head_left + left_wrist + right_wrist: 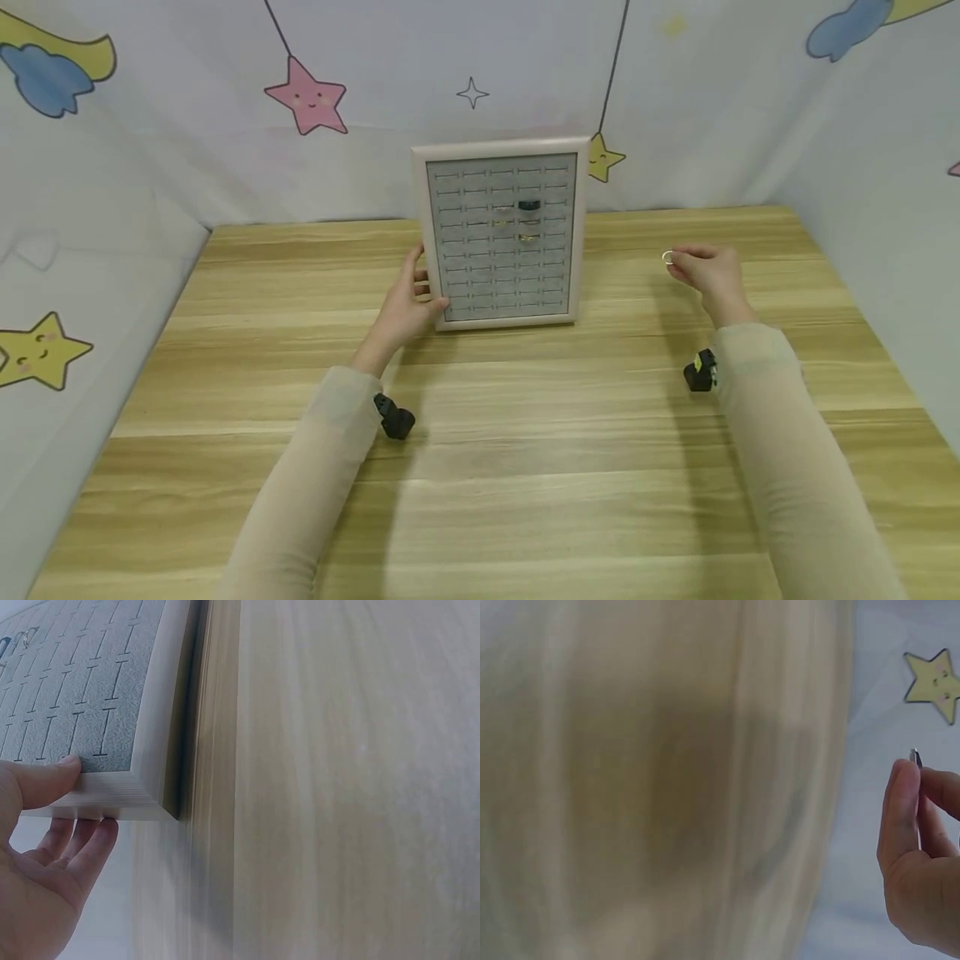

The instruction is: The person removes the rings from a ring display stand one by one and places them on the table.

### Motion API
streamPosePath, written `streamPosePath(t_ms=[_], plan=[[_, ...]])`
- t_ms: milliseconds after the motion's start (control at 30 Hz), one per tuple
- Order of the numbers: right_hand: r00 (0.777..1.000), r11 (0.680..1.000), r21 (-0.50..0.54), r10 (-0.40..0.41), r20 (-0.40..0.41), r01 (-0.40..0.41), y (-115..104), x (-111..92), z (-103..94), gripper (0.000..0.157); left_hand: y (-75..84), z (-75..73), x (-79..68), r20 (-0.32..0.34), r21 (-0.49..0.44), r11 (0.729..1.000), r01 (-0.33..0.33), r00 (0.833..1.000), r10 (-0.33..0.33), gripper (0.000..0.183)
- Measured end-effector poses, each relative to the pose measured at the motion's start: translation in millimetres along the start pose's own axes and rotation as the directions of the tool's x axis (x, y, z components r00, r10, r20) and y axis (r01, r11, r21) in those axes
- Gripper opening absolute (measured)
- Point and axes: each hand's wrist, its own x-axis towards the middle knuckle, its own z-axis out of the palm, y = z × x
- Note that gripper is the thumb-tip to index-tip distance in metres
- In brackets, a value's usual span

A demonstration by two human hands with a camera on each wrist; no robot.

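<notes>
A ring display board in a pale frame stands upright near the back of the table, its grey padded face cut with rows of slits. Several rings sit in its upper middle slits, among them a dark wide ring and a gold one. My left hand grips the board's lower left edge, thumb on the front and fingers behind. Off to the right of the board, my right hand pinches a thin silvery ring above the table. The right wrist view shows only the ring's tip between the fingertips.
A wood-grain table spreads under both arms. White cloth walls printed with stars and clouds enclose it at the back and both sides. Small black cameras are strapped to the wrists.
</notes>
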Motion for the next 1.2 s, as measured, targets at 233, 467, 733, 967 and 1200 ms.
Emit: streamPosePath(t_ms=[233, 467, 733, 967, 1200], plan=[[0.990, 0.984, -0.137, 0.125, 0.067, -0.115, 16, 8, -7.8, 0.042, -1.5, 0.6, 1.3, -0.007, 0.006, 1.000, -0.007, 1.000, 0.007, 0.091], [0.989, 0.967, -0.237, 0.116, 0.091, -0.091, 28, 14, -10.8, 0.041, -2.6, 0.7, 2.1, -0.002, 0.004, 1.000, -0.006, 1.000, 0.006, 0.091], [0.990, 0.943, -0.330, 0.077, 0.115, -0.035, 32, 14, -12.2, 0.048, -2.1, -0.1, 1.8, 0.004, 0.001, 1.000, 0.004, 1.000, -0.004, 0.091], [0.988, 0.939, -0.343, 0.064, 0.137, -0.014, 31, 13, -15.9, 0.048, -1.2, -0.1, 1.4, -0.002, 0.007, 1.000, 0.011, 1.000, -0.011, 0.090], [0.996, 0.925, -0.379, 0.057, 0.064, -0.029, 23, 9, -17.9, 0.050, -0.2, 0.1, 0.4, -0.002, 0.006, 1.000, 0.019, 1.000, -0.019, 0.091]])
